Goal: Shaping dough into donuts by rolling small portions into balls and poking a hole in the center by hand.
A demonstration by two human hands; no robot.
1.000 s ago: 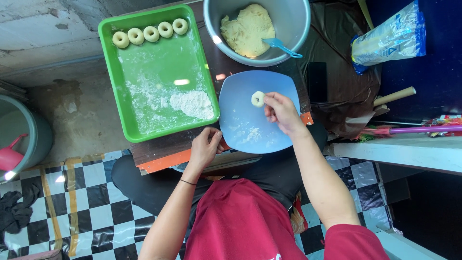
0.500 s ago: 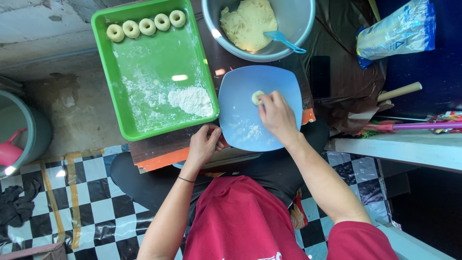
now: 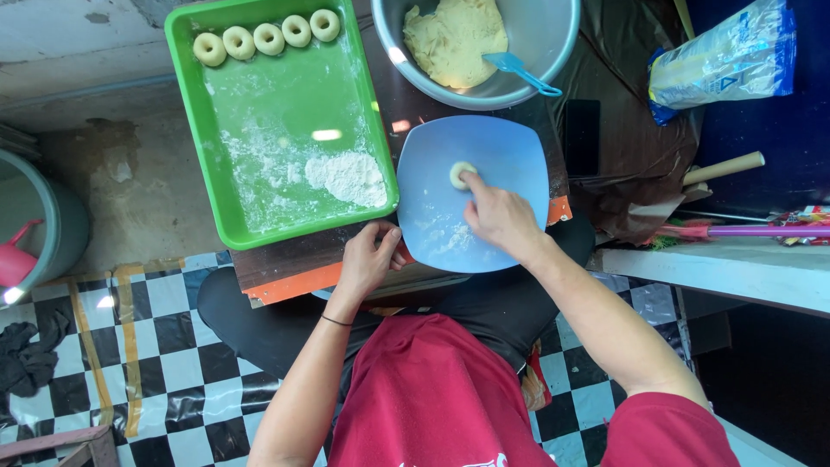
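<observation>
A small round piece of dough lies on a light blue square plate dusted with flour. My right hand rests over the plate and its forefinger presses on the dough piece. My left hand grips the near left edge of the blue plate, by the table's front edge. A green tray to the left holds several ring-shaped dough pieces in a row along its far side and a heap of flour.
A grey metal bowl with a mass of dough and a blue spatula stands behind the plate. A plastic flour bag lies at the far right. A grey bucket stands on the floor at left.
My right hand has lowered the dough piece onto the blue plate and now presses it with a finger. My left hand stays at the plate's edge.
</observation>
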